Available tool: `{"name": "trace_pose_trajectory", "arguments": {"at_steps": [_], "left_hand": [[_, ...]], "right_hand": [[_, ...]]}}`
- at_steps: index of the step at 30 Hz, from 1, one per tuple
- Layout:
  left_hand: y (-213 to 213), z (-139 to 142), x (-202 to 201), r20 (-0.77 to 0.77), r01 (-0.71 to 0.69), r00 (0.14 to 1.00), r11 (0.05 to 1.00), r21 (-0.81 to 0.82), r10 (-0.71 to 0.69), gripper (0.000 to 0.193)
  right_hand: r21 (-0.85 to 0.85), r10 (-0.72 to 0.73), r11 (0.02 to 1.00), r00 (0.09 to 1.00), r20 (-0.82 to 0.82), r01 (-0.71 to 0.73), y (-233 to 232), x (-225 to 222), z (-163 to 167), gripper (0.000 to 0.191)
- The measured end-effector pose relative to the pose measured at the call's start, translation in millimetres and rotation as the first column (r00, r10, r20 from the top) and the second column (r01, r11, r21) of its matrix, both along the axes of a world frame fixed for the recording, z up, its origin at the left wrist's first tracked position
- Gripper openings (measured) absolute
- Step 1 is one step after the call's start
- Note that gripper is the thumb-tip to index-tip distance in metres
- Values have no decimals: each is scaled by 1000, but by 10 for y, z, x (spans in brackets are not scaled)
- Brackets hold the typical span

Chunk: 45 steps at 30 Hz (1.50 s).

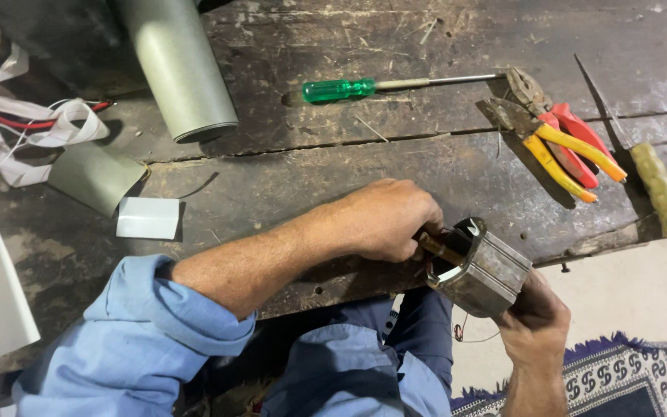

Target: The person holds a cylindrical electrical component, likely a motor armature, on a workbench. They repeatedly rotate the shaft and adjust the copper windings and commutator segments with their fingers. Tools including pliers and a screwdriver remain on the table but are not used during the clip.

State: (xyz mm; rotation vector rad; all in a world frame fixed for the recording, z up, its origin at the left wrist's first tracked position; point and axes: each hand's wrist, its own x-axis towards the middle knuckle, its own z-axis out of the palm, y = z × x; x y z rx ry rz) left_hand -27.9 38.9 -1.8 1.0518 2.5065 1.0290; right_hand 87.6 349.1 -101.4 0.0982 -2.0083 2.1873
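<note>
Below, I log a dark, scarred wooden tabletop [395, 166]: green screwdriver [339, 89], pliers [550, 143], grey roll [179, 66]. My left hand [384, 220], fingers curled tight, grips a brass-coloured tool [440, 249] inside the metal stator [476, 266] that my right hand [534, 316] clasps at the edge, above patterned rug [619, 382].

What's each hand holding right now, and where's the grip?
Right hand cups the grey metal motor core from underneath. Left hand grips a brass-coloured tool by its near end, its tip at the core's opening.
</note>
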Motion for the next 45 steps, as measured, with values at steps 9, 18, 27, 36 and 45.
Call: {"name": "trace_pose_trajectory", "arguments": {"at_steps": [9, 18, 27, 36, 45], "left_hand": [[12, -30, -52, 21, -25, 999, 1000, 14, 25, 35], [-134, -6, -214, -96, 29, 995, 998, -57, -35, 51], [137, 571, 496, -433, -17, 900, 996, 87, 53, 94], [538, 273, 693, -584, -248, 768, 963, 106, 262, 73], [541, 282, 680, -548, -253, 796, 964, 86, 258, 72]], "right_hand": [[-45, -154, 988, 985, -84, 150, -49, -8, -308, 43], [49, -258, 963, 961, -104, 264, -592, -40, -243, 15], [332, -208, 891, 929, -306, 309, -778, -58, 165, 21], [229, -151, 952, 961, -232, 204, -643, -46, -47, 31], [-471, -24, 879, 994, 104, 70, -785, 216, -385, 42]]}}
